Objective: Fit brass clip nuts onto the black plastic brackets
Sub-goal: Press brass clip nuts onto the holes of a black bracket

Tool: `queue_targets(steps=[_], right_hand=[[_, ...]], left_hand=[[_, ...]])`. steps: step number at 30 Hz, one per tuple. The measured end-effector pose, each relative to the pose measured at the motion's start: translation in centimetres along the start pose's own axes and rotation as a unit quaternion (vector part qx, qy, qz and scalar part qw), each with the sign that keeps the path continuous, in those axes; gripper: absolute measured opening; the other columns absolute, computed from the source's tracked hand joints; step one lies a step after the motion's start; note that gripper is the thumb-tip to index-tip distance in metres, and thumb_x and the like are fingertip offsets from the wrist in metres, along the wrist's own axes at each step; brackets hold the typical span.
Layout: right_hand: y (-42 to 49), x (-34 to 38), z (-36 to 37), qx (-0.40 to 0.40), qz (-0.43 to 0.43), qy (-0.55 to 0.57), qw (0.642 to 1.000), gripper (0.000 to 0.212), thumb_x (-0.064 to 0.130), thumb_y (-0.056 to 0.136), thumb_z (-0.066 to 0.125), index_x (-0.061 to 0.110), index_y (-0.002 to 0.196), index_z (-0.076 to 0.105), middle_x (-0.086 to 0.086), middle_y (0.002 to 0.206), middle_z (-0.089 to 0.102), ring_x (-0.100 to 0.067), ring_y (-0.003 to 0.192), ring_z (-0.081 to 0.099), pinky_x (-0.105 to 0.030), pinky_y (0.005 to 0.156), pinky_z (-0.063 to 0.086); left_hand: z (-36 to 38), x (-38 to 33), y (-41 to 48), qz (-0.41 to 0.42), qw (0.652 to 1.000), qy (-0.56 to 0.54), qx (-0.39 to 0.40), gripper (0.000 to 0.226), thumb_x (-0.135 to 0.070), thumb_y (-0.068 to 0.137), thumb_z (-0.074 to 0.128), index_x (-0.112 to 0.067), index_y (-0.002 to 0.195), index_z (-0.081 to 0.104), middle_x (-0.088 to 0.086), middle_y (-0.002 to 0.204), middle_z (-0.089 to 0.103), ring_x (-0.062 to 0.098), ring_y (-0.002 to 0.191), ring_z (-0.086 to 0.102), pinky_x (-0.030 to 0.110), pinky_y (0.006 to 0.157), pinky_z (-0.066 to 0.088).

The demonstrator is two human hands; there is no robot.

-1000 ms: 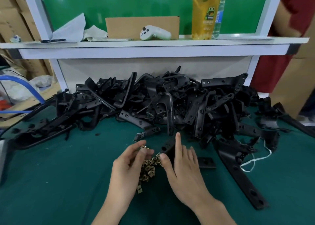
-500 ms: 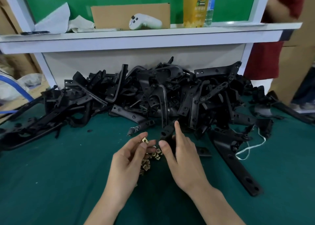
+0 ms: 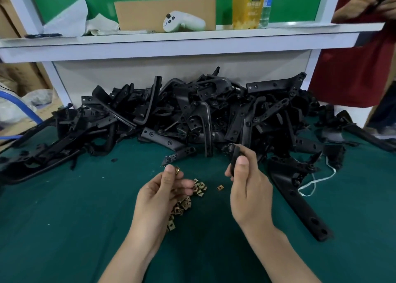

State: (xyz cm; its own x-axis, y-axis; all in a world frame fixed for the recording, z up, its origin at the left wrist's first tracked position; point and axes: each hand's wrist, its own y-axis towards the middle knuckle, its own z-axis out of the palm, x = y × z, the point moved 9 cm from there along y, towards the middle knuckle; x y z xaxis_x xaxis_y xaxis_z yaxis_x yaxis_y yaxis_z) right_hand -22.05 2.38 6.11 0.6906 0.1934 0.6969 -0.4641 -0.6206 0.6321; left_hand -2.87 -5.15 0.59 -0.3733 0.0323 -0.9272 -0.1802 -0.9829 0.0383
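Nearest the viewer, the left hand (image 3: 159, 197) pinches a single brass clip nut (image 3: 177, 170) between thumb and forefinger, raised clear of the green mat (image 3: 75, 218), probably so its open side can be turned toward the part. The right hand (image 3: 250, 192) grips a small black bracket (image 3: 234, 156) upright, thumb pressed on its near face; this appears to present an edge to the nut. The two hands are near but apart, so the nut is judged not yet fitted. Just beyond and under the left hand lies the pile of loose nuts (image 3: 186, 201), kept within reach; one stray nut (image 3: 220, 187) sits between the hands. A long bracket (image 3: 300, 205) lies to the right. Farther back, the heap of brackets (image 3: 203, 115) rests against the bench wall, under the white shelf (image 3: 171, 40).
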Motion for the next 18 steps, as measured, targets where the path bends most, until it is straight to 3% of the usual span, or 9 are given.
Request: queue_targets(steps=[2,5,7,11,15,18], right_hand=[[-0.1,0.1,0.1,0.007,0.002,0.006,1.000,0.051,0.067,0.099,0.006,0.043,0.123,0.044,0.017,0.071,0.062,0.009,0.077,0.061,-0.021,0.064,0.041],[0.1,-0.1,0.4,0.041,0.022,0.025,0.999,0.067,0.081,0.090,0.007,0.041,0.131,0.040,0.018,0.084,0.063,0.001,0.079,0.062,-0.028,0.068,0.047],[0.4,0.2,0.3,0.059,0.015,0.004,0.998,0.071,0.086,0.087,0.012,0.040,0.135,0.037,0.017,0.080,0.061,0.000,0.075,0.061,-0.030,0.067,0.048],[1.4,1.7,-1.2,0.035,-0.026,-0.005,0.999,0.048,0.076,0.095,0.023,0.045,0.123,0.046,0.014,0.068,0.063,-0.004,0.060,0.063,-0.035,0.056,0.053],[2.1,1.4,-2.5,0.039,0.029,0.099,0.994,0.017,0.061,0.094,0.049,0.052,0.107,0.050,0.013,0.071,0.068,-0.007,0.052,0.065,-0.020,0.043,0.048],[2.1,0.6,-1.4,0.103,0.072,0.104,0.987,0.019,0.062,0.089,0.053,0.048,0.101,0.057,0.009,0.066,0.067,-0.008,0.056,0.068,-0.024,0.041,0.050]], left_hand=[[0.0,-0.1,0.0,-0.002,1.000,-0.001,-0.005,0.051,-0.051,0.085,0.062,-0.003,0.097,0.068,0.019,0.088,0.075,0.023,0.077,0.073,0.025,0.070,0.059],[0.0,-0.3,0.0,-0.003,1.000,-0.006,-0.008,0.051,-0.050,0.086,0.059,-0.001,0.097,0.065,0.019,0.086,0.075,0.023,0.073,0.072,0.024,0.067,0.058],[0.2,-0.3,0.0,-0.005,1.000,-0.013,-0.005,0.049,-0.049,0.087,0.058,-0.002,0.097,0.065,0.018,0.085,0.075,0.021,0.071,0.071,0.023,0.067,0.058],[0.2,-0.1,0.0,-0.006,1.000,-0.017,0.004,0.040,-0.044,0.091,0.057,-0.006,0.099,0.068,0.012,0.087,0.074,0.016,0.071,0.067,0.024,0.068,0.058],[-0.3,0.0,0.3,-0.006,0.999,-0.040,-0.003,0.027,-0.035,0.086,0.066,-0.015,0.102,0.075,0.003,0.088,0.068,0.011,0.075,0.062,0.024,0.070,0.056],[-0.3,-0.1,0.4,-0.003,0.999,-0.047,0.004,0.022,-0.029,0.079,0.072,-0.020,0.098,0.078,0.001,0.088,0.069,0.010,0.077,0.064,0.021,0.069,0.056]])
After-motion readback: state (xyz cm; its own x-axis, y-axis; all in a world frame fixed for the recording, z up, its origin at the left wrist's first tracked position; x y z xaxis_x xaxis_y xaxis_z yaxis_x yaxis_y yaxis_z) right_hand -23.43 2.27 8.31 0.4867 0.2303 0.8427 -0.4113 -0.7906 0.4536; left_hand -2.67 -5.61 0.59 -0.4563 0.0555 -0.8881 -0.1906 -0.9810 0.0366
